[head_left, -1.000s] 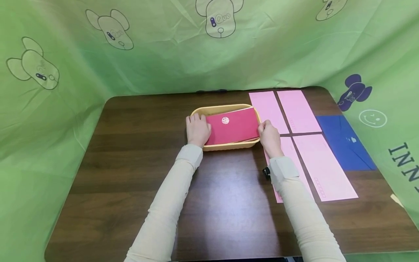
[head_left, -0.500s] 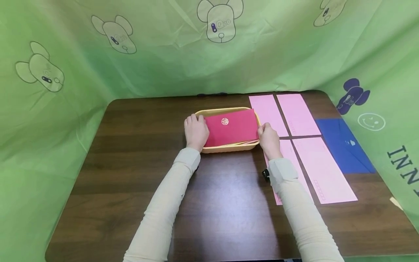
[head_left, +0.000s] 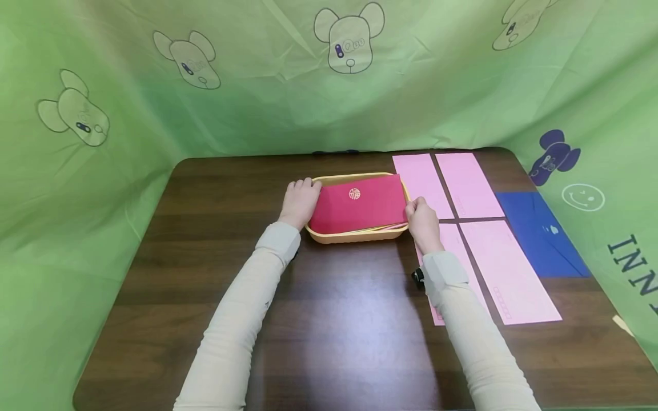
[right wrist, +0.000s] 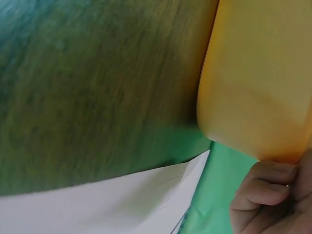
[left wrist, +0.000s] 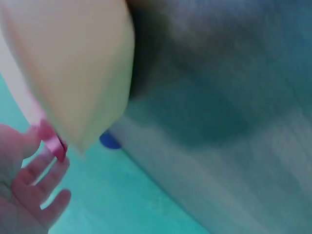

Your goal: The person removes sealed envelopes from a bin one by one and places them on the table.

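A yellow plastic basket (head_left: 336,238) sits near the back middle of the table, with a stack of paper envelopes in it. On top lies a red envelope (head_left: 360,208) bearing a gold round emblem. At the basket's left end is my left hand (head_left: 300,202); the left wrist view shows its thumb and fingers pinching the edge of the red envelope (left wrist: 52,141) beside the basket wall (left wrist: 78,63). My right hand (head_left: 424,227) grips the basket's right rim, its fingers curled at the corner of the basket (right wrist: 258,83) in the right wrist view.
Several pink envelopes (head_left: 509,271) lie in two rows on the brown table (head_left: 205,274), right of the basket. Beyond them a blue envelope (head_left: 545,240) lies by the right edge. Green printed cloth (head_left: 257,103) hangs behind and at both sides.
My left hand has shifted a little left, off the red envelope's face to its left edge, so more of the envelope shows. My right hand keeps its hold on the rim.
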Demonstrator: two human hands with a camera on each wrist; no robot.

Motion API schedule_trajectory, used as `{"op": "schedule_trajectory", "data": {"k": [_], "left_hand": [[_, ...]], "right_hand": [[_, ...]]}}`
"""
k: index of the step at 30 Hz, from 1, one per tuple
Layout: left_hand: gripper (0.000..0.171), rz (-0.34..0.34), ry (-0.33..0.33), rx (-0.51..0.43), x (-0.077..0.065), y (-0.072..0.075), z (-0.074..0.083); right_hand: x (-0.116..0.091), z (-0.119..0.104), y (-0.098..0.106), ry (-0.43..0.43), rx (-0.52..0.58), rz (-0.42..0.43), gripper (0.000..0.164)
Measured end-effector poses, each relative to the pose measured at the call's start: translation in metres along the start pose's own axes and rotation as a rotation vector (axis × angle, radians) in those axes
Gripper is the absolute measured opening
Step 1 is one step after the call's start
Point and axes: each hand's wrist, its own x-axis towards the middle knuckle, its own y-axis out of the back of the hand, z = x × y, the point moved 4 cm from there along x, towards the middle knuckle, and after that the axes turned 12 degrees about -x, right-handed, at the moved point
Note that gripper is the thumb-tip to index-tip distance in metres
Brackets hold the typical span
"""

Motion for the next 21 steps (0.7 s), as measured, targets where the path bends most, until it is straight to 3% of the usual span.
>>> {"op": "schedule_trajectory", "data": {"k": [5, 12, 21], "left_hand": [[0.020, 0.033, -0.034, -0.179, -0.001, 0.012, -0.007], [0.019, 0.033, 0.016, -0.473, -0.003, 0.021, -0.020], [0.017, 0.062, -0.002, -0.552, -0.004, 0.027, -0.026]], "right_hand": [[0.001, 0.001, -0.002, -0.008, 0.044, 0.004, 0.028], [0.001, 0.003, -0.004, -0.002, 0.104, 0.011, 0.032], [0.000, 0.003, -0.003, 0.009, 0.109, 0.018, 0.032]]}}
